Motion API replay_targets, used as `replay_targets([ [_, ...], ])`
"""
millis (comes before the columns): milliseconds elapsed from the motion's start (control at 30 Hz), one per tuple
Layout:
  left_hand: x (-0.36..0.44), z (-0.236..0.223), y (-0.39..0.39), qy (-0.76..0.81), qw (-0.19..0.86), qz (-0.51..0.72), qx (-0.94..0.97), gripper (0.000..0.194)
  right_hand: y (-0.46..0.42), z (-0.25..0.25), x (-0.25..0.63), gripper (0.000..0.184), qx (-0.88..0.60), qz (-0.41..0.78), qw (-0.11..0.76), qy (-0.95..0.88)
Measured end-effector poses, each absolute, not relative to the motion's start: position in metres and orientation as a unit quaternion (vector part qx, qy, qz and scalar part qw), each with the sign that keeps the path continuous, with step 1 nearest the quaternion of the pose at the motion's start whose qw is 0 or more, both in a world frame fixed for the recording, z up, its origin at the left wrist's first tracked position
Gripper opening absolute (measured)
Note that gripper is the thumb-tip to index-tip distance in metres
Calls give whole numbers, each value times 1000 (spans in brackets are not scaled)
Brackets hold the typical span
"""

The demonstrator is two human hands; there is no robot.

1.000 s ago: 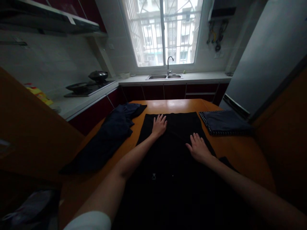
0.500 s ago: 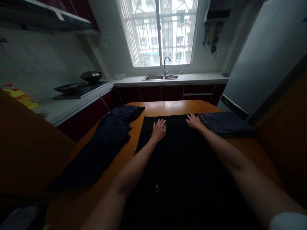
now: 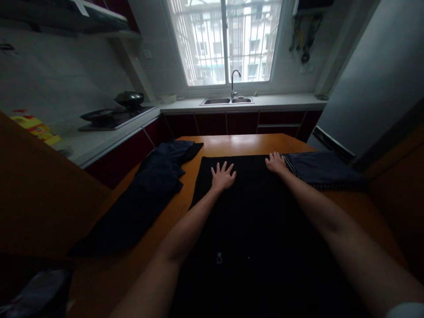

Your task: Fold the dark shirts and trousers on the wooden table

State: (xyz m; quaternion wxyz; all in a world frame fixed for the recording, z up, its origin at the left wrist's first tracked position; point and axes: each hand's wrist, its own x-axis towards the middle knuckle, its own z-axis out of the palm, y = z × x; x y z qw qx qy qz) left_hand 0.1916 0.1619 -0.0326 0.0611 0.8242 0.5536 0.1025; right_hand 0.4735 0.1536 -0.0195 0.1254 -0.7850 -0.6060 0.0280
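Observation:
A black garment [image 3: 251,212] lies spread flat over the wooden table [image 3: 232,142], with a small light emblem near its lower middle. On its upper left part rests my left hand [image 3: 223,177], palm down with the fingers spread. My right hand [image 3: 275,163] lies flat at the garment's top right corner, fingers stretched forward. Just right of that hand is a folded dark grey cloth [image 3: 327,168] with a striped edge. Left of the black garment lies a crumpled dark blue garment [image 3: 149,190]. The black garment's near end runs out of view.
Behind the table runs a white counter [image 3: 185,105] with a double sink [image 3: 217,101] and a faucet [image 3: 233,84]. A wok [image 3: 130,100] sits on the stove at left. A yellow bottle [image 3: 38,130] stands nearer. A fridge [image 3: 367,84] rises at right.
My left hand has spread its fingers wider on the black fabric. My right hand stays near the top right corner. The whole view has shifted slightly.

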Motion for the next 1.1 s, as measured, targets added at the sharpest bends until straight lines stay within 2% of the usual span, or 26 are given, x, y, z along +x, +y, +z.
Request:
replay_targets([
  [100,195,-35,163,559,61,102,820,65,154,-20,458,66,-781,9,138,-609],
  [267,181,-36,183,555,83,86,823,65,141,-38,416,68,-743,63,106,-658],
  [500,113,-2,231,589,76,51,803,60,133,-30,437,64,-740,50,111,-661],
  [667,142,-8,167,496,61,47,865,60,102,-22,393,57,-735,7,150,-662],
  [833,146,-32,85,402,69,34,912,63,28,-33,355,61,-623,71,138,-767],
  [1000,101,-2,83,492,81,1,867,60,-12,-28,401,58,-635,48,111,-763],
  [1100,97,21,57,466,104,-6,879,58,-35,-15,412,55,-666,14,136,-733],
])
